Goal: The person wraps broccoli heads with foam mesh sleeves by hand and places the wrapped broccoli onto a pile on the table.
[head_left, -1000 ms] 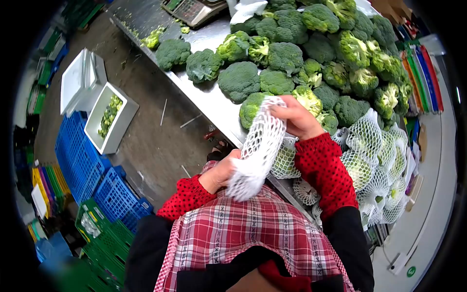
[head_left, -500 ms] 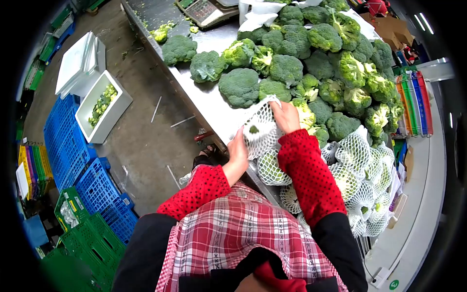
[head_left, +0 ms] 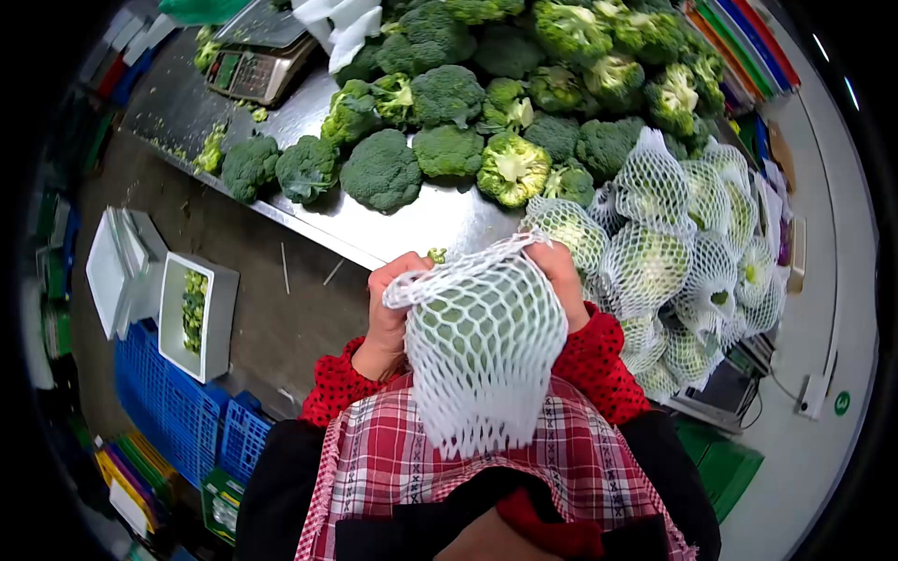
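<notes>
A white foam net [head_left: 482,411] hangs in front of my apron, stretched wide around a green broccoli head [head_left: 477,318] that shows through the mesh. My left hand [head_left: 388,313] grips the net's upper left rim, fingers curled over it. On the upper right, my right hand [head_left: 561,280] is closed on the same rim, its fingertips partly hidden behind the mesh. A small broccoli floret [head_left: 436,254] shows just beyond the left hand. Past both hands, bare broccoli heads [head_left: 382,170] lie on the metal table [head_left: 327,224].
Netted broccoli heads [head_left: 650,266] are piled to the right. A scale [head_left: 257,70] stands at the far left of the table. On the floor at left are a white foam box [head_left: 220,318] with broccoli scraps and blue crates [head_left: 173,402].
The net has come closer to my body and is now spread around a broccoli head. Both hands have moved toward me and farther apart. My view has shifted.
</notes>
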